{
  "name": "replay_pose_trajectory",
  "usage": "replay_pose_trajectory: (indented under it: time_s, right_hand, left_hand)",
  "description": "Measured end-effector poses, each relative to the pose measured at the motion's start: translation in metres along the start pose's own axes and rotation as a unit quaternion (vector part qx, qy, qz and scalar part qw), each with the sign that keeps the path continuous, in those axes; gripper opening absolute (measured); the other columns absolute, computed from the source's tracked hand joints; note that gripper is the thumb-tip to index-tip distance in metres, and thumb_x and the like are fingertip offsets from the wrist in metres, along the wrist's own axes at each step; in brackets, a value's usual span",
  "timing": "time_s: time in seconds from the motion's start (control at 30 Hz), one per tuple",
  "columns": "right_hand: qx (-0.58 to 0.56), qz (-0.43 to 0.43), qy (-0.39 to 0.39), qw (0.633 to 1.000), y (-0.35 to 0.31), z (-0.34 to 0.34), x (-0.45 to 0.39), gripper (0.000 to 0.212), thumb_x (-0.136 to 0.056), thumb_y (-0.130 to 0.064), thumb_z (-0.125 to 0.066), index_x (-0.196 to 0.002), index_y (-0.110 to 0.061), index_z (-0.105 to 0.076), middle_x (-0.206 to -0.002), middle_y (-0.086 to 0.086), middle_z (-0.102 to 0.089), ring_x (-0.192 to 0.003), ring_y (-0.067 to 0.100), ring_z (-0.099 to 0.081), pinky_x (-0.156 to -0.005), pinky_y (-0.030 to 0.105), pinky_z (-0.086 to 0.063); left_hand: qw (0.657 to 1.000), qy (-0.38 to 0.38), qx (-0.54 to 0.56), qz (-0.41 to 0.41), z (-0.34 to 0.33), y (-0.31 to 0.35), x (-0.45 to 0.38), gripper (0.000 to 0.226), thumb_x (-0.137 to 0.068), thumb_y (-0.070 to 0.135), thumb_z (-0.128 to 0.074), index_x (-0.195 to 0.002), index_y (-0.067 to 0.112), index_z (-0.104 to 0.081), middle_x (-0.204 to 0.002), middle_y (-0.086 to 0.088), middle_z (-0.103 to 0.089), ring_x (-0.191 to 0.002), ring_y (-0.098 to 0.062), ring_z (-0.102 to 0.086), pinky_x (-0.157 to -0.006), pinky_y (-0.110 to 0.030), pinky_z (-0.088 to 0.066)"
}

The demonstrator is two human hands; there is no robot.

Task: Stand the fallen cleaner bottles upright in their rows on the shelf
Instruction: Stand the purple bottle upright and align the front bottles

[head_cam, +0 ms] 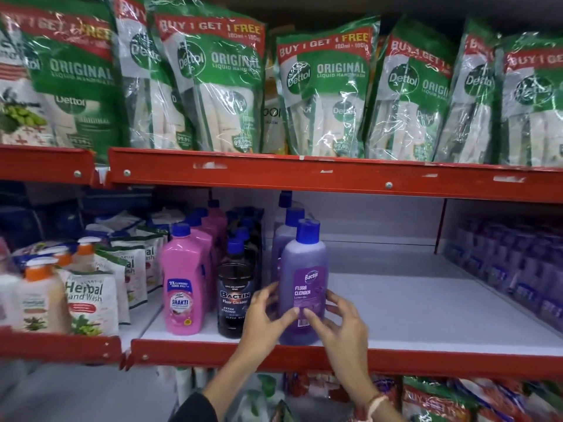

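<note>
obs: purple lavender floor cleaner bottle (303, 287) stands at the front of its row on the white shelf (411, 306), blue cap up, long axis vertical, label facing me. two more purple bottles stand in line directly behind it. to its left, just beside it, the dark bactin bottle (234, 295) heads its own row, then the pink shakti bottle (182, 287). all three rows read upright from here.

hands: left hand (265, 318) sits at the bottle's lower left, right hand (338, 321) at its lower right. the bottle lies straight ahead of both, between them, about equally near each. fingers of both hands are spread apart; fingertips (307, 312) of the right rest on or just off the lower label. motion blur on the left hand, so i cannot tell firm contact from a light touch; neither hand looks clamped around the body.

judgement: the bottle is already upright, so what i'd expect next is a small square-up. what matters is that both hands flank the base, below the centre of a tall bottle.
</note>
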State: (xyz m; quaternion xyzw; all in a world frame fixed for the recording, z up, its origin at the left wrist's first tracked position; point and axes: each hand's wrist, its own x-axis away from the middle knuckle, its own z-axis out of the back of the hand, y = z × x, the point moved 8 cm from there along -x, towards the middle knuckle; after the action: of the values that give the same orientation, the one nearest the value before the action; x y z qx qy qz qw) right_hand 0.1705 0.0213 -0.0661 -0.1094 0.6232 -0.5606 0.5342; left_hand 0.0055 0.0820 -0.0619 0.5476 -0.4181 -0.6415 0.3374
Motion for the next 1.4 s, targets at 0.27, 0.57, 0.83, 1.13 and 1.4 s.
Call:
replay_pose_trajectory:
  time_s: [0.27, 0.57, 0.83, 1.13, 1.4]
  right_hand:
    - [0.048, 0.009, -0.174, 0.984, -0.004, -0.038, -0.020, 0.073, -0.050, -0.062, -0.080, -0.114, -0.032, -0.060, -0.106, -0.016, -0.058, -0.087, -0.008, -0.063, -0.070, 0.002, -0.048]
    - [-0.035, -0.042, -0.333, 0.941, 0.003, -0.039, -0.040, 0.056, -0.073, -0.023, -0.080, -0.119, -0.037, -0.052, -0.128, -0.007, -0.057, -0.114, 0.008, -0.057, -0.089, 0.017, -0.050]
    - [-0.010, -0.025, -0.313, 0.949, 0.013, -0.038, -0.041, 0.085, -0.078, -0.023, -0.076, -0.145, -0.035, -0.025, -0.135, -0.006, -0.055, -0.116, 0.008, -0.059, -0.095, 0.026, -0.053]
    - [0.143, -0.013, -0.020, 0.989, -0.005, -0.024, -0.008, 0.064, -0.085, -0.023, -0.069, -0.142, -0.025, -0.041, -0.135, 0.003, -0.049, -0.124, 0.022, -0.051, -0.102, 0.035, -0.048]
    - [0.018, 0.117, -0.094, 0.989, -0.106, -0.138, 0.047, 0.030, -0.092, -0.018, -0.057, -0.121, -0.023, -0.062, -0.120, -0.009, -0.063, -0.110, 0.002, -0.060, -0.096, 0.034, -0.052]
  left_hand:
    - [1.000, 0.024, -0.017, 0.001, 0.016, 0.001, 0.007, 0.005, -0.082, 0.016, -0.068, -0.087, 0.018, -0.068, -0.082, 0.007, -0.073, -0.084, -0.017, -0.068, -0.074, -0.028, -0.059]
    - [0.982, 0.027, -0.187, -0.011, -0.001, 0.004, 0.015, 0.085, -0.080, 0.026, -0.070, -0.147, 0.031, -0.018, -0.144, 0.006, -0.045, -0.131, -0.012, -0.045, -0.111, -0.040, -0.039]
    - [0.980, 0.038, -0.197, -0.008, 0.002, 0.003, 0.018, 0.079, -0.085, 0.025, -0.064, -0.147, 0.033, -0.015, -0.139, 0.006, -0.053, -0.124, -0.012, -0.053, -0.107, -0.039, -0.042]
    - [0.988, -0.042, -0.145, -0.019, 0.041, 0.006, 0.033, 0.047, -0.087, 0.018, -0.060, -0.128, 0.038, -0.047, -0.127, 0.009, -0.060, -0.118, -0.004, -0.056, -0.103, -0.027, -0.047]
    - [0.962, 0.183, -0.162, -0.122, 0.172, 0.020, 0.046, 0.027, -0.094, 0.011, -0.047, -0.111, 0.029, -0.055, -0.118, 0.005, -0.056, -0.109, -0.011, -0.057, -0.096, -0.034, -0.049]
